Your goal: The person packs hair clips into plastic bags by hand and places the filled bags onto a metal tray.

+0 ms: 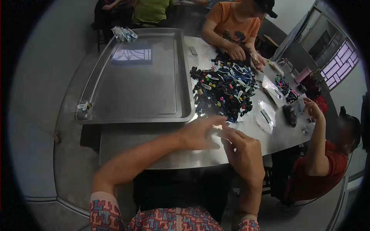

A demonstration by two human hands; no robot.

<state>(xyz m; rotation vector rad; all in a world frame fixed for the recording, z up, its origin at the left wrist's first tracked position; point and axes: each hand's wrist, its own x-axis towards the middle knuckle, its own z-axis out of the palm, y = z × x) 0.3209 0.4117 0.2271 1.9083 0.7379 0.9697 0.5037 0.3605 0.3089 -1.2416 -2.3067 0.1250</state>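
Over the near edge of the metal table [146,144], my two hands come together fingertip to fingertip. My left hand [198,133] is smeared by motion, so its fingers do not read clearly. My right hand [244,148] is closed, thumb and fingers pinched near the left fingertips. Whatever sits between them is too small and blurred to name. Just beyond lies a heap of small hair clips [227,90], mostly dark with white, pink and yellow bits among them.
A large metal tray [185,77] fills the left side, with small packets [124,34] on its far corner and clips [84,106] at its near-left corner. One person [234,29] works across the table; another [323,165] sits at right, holding a plastic bag [298,108].
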